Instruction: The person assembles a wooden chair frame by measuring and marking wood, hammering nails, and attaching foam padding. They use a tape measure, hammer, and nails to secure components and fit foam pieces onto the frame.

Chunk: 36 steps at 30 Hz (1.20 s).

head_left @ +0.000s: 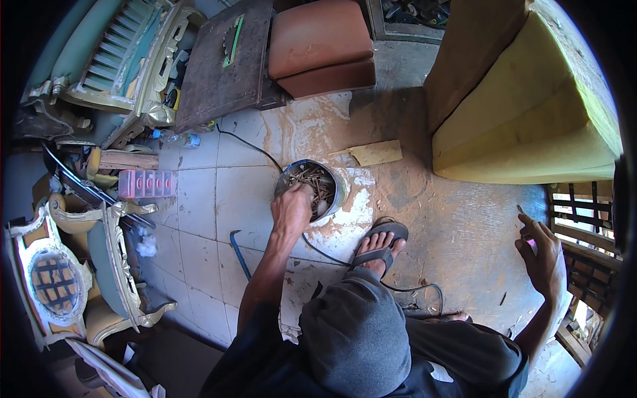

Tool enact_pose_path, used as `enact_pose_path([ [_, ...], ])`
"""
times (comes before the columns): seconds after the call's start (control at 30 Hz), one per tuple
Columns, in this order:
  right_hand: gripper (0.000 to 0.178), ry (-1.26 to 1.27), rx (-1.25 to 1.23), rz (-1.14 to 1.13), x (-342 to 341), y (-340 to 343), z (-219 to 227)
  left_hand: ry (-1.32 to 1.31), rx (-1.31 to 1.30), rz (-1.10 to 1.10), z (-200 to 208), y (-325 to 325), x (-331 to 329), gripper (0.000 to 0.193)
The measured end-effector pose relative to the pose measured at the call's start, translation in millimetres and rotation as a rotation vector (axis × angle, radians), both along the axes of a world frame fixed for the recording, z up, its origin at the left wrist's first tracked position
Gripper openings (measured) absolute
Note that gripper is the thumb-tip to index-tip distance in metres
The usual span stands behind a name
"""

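Grey cloth cap [358,335], dark short-sleeved shirt [249,361], dark thonged sandal [383,254]

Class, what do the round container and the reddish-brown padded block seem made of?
Round container: perhaps metal, worn finish, from its thin rim; plastic remains possible.
Reddish-brown padded block: probably leatherette, soft sheen, from its smooth, rounded covering.

Furniture/upholstery workshop. Carved chair frame [111,265], left, has bare black webbing [56,285] in its back; more strapped framing [587,237] at right. Big yellow padded block [521,123] stands on dusty, stained floor [458,239]. Tub [341,191] of brown fasteners [322,184] mid-floor; nails or screws, too small to tell.
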State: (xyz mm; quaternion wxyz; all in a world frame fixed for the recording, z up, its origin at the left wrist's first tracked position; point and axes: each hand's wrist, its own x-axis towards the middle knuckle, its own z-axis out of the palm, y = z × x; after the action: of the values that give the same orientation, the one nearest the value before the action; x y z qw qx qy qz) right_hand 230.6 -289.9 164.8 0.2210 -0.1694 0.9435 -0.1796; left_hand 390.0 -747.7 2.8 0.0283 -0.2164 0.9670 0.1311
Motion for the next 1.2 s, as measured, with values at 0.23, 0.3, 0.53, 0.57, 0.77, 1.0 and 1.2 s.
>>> enact_pose_path([
  [0.23, 0.054, 0.001, 0.006, 0.008, 3.6, 5.8, 4.0, 0.326, 0.198, 0.208, 28.0, -31.9, 14.6, 0.009],
  [0.3, 0.055, 0.001, 0.009, 0.001, 4.4, 5.0, 4.4, 0.292, 0.221, 0.216, 35.8, -34.1, 14.6, 0.01],
  [0.53, 0.054, -0.005, 0.044, -0.007, 6.5, -0.8, 7.5, 0.293, 0.328, 0.275, 31.4, -30.8, 15.0, 0.017],
  [0.57, 0.054, -0.006, 0.052, -0.009, 6.8, -1.0, 7.9, 0.307, 0.325, 0.272, 28.8, -30.5, 16.1, 0.018],
  [0.77, 0.055, -0.029, 0.082, -0.009, 5.1, 3.8, 4.6, 0.301, 0.479, 0.403, 17.4, -27.3, 15.0, 0.016],
  [1.0, 0.057, -0.045, 0.096, -0.011, 4.6, 3.1, 4.0, 0.288, 0.479, 0.405, 21.5, -32.0, 16.7, 0.016],
  [1.2, 0.057, -0.056, 0.102, -0.003, 2.7, 0.2, 2.7, 0.137, 0.239, 0.142, 17.4, -25.2, 9.6, 0.027],
])
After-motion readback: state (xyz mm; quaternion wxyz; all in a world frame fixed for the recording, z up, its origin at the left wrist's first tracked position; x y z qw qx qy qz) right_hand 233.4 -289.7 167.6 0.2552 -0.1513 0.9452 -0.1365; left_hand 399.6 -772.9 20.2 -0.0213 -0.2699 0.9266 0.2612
